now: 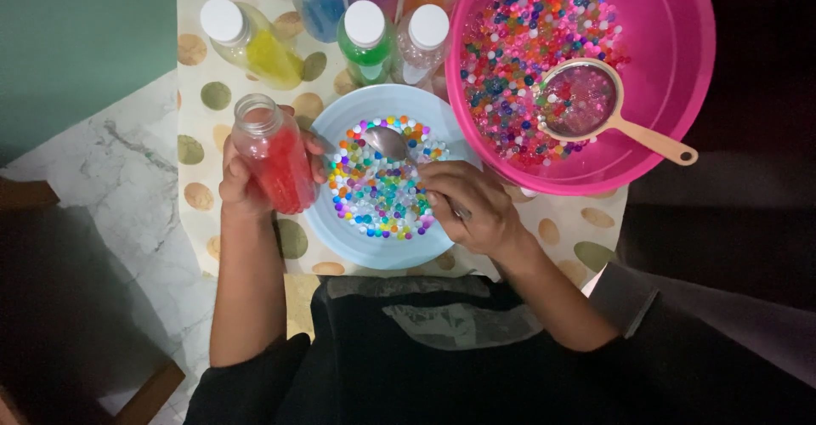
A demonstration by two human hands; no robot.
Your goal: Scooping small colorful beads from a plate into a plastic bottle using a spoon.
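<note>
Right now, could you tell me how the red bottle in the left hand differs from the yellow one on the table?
The clear red-filled bottle is uncapped and held by the left hand; the clear yellow-filled bottle has a white cap and lies untouched on the spotted cloth. Both are small clear bottles.

The plate (340, 238) is sitting on the table (204, 93) right in front of the person, with beads (382, 195) lying in it. Left of the plate, the left hand (242, 187) is holding an open bottle (274, 157) at the plate's rim. The right hand (472, 204) is resting over the plate's right side, holding a spoon (393, 146) over the beads. Behind the plate, capped bottles (365, 38) are standing in a cluster. Right of the plate and touching it, a bowl (671, 68) is holding more beads and a strainer (586, 102).
</note>
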